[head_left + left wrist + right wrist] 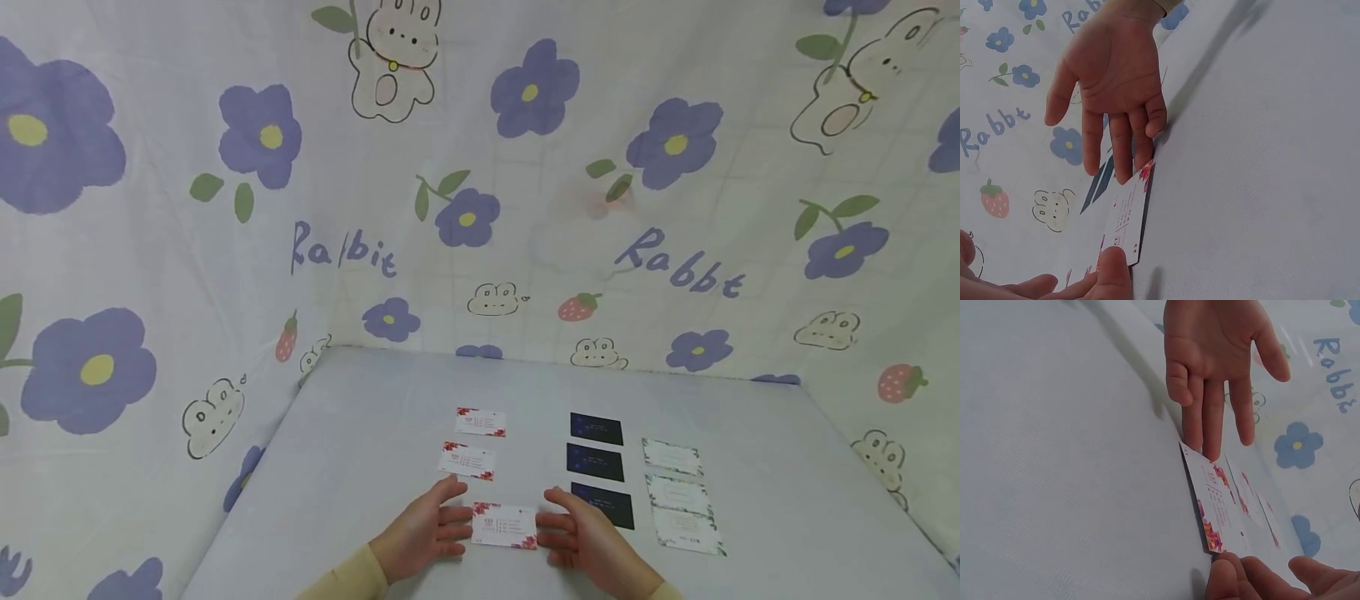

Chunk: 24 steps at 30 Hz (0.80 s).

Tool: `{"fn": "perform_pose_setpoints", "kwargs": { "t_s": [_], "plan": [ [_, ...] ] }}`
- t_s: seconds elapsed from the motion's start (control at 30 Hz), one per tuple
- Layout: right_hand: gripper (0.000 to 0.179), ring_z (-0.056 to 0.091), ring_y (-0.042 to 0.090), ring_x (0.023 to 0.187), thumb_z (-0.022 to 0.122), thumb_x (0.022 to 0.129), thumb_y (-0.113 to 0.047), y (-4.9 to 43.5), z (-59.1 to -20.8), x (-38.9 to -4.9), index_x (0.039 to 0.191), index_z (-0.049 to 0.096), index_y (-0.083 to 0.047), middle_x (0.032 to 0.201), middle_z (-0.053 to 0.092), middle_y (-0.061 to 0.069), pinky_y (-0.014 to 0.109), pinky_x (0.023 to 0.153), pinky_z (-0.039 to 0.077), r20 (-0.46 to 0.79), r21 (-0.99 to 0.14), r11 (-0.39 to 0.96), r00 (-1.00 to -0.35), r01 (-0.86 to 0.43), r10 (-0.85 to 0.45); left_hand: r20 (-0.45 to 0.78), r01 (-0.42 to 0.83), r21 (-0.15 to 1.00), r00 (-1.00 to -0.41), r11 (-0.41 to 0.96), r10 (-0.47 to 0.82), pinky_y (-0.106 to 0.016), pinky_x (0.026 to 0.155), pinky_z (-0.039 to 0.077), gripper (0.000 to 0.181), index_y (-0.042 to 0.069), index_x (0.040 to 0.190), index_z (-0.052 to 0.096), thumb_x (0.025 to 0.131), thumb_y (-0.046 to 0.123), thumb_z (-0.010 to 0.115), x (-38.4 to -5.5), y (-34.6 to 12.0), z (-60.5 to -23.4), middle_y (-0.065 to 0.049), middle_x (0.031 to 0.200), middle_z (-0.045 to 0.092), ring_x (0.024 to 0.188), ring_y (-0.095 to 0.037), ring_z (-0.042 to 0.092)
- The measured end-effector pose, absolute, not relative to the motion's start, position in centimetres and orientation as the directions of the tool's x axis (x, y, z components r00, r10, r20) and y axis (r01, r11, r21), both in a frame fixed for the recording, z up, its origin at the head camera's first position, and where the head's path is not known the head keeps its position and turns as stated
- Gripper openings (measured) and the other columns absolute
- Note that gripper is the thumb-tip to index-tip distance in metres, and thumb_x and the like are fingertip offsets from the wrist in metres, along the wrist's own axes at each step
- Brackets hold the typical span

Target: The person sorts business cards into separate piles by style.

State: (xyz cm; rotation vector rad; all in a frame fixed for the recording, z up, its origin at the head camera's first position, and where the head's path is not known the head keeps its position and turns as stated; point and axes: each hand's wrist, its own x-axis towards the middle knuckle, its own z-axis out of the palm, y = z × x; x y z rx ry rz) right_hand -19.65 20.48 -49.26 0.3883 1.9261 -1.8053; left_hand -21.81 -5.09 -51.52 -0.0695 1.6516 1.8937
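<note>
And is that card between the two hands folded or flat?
Flat, unfolded: the head view shows the card as one rectangle with no visible crease, between the left hand and right hand.

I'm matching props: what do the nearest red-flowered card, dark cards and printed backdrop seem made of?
Nearest red-flowered card: probably matt card stock; it looks flat and crisp-edged, without glare, though plastic is possible.
Dark cards: likely similar stock, being flat and straight-edged; finish too small to judge.
Printed backdrop: seemingly thin cloth, dull-surfaced, judging by its soft wrinkles; plastic sheeting isn't excluded.
</note>
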Motion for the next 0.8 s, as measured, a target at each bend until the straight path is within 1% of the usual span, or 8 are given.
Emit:
{"fn": "perform_pose_setpoints", "kwargs": {
  "t_s": [0.27,0.4,0.5,0.63,0.73,0.8],
  "plan": [
    [0.064,0.068,0.020,0.097,0.036,0.109,-0.043,20.6,-49.7,-20.5,0.154,0.033,0.002,0.133,0.064,0.024,0.031,0.078,0.058,-0.504,-0.864,0.050,-0.860,0.501,-0.077,-0.413,-0.466,0.884,-0.820,-0.042,0.397,-0.040,0.091,0.057,0.086,-0.007,0.157,0.022,0.105,0.060,0.034,-22.3,-4.9,-51.5,-0.038,0.152,0.041,0.135,-0.048,0.052],
    [0.063,0.068,0.020,0.094,0.037,0.109,-0.041,20.5,-49.6,-20.6,0.154,0.035,0.003,0.129,0.066,0.023,0.031,0.077,0.059,-0.510,-0.860,0.042,-0.858,0.508,-0.057,-0.409,-0.464,0.884,-0.824,-0.051,0.393,-0.041,0.092,0.057,0.085,-0.008,0.157,0.023,0.106,0.059,0.033,-22.4,-4.9,-51.5,-0.039,0.152,0.041,0.135,-0.048,0.052],
    [0.063,0.067,0.020,0.095,0.037,0.109,-0.040,20.6,-49.4,-20.5,0.154,0.033,0.004,0.131,0.064,0.024,0.031,0.079,0.059,-0.510,-0.860,0.047,-0.858,0.508,-0.057,-0.407,-0.464,0.883,-0.826,-0.061,0.390,-0.044,0.095,0.057,0.085,-0.008,0.157,0.023,0.106,0.058,0.034,-22.5,-5.0,-51.6,-0.039,0.152,0.039,0.136,-0.049,0.051],
    [0.063,0.068,0.022,0.102,0.035,0.109,-0.040,21.1,-49.1,-20.2,0.154,0.031,0.004,0.139,0.058,0.029,0.035,0.084,0.059,-0.486,-0.873,0.079,-0.871,0.481,-0.068,-0.398,-0.455,0.888,-0.831,-0.063,0.389,-0.051,0.103,0.053,0.084,-0.007,0.158,0.021,0.106,0.058,0.032,-22.5,-5.6,-51.3,-0.039,0.155,0.034,0.139,-0.051,0.047],
    [0.064,0.068,0.024,0.107,0.038,0.108,-0.043,22.2,-48.7,-19.8,0.153,0.034,0.004,0.142,0.056,0.030,0.038,0.087,0.058,-0.456,-0.887,0.111,-0.889,0.449,-0.047,-0.382,-0.432,0.900,-0.846,-0.060,0.372,-0.056,0.107,0.049,0.083,-0.004,0.159,0.019,0.106,0.059,0.032,-22.4,-6.6,-50.6,-0.038,0.158,0.031,0.141,-0.054,0.043],
    [0.065,0.069,0.023,0.108,0.040,0.107,-0.044,23.3,-48.2,-19.7,0.152,0.036,0.003,0.142,0.057,0.028,0.039,0.088,0.058,-0.437,-0.894,0.118,-0.899,0.432,-0.023,-0.372,-0.415,0.908,-0.859,-0.053,0.352,-0.058,0.109,0.047,0.083,-0.002,0.160,0.019,0.106,0.059,0.033,-22.4,-7.4,-49.9,-0.038,0.158,0.030,0.142,-0.055,0.041]
  ]
}}
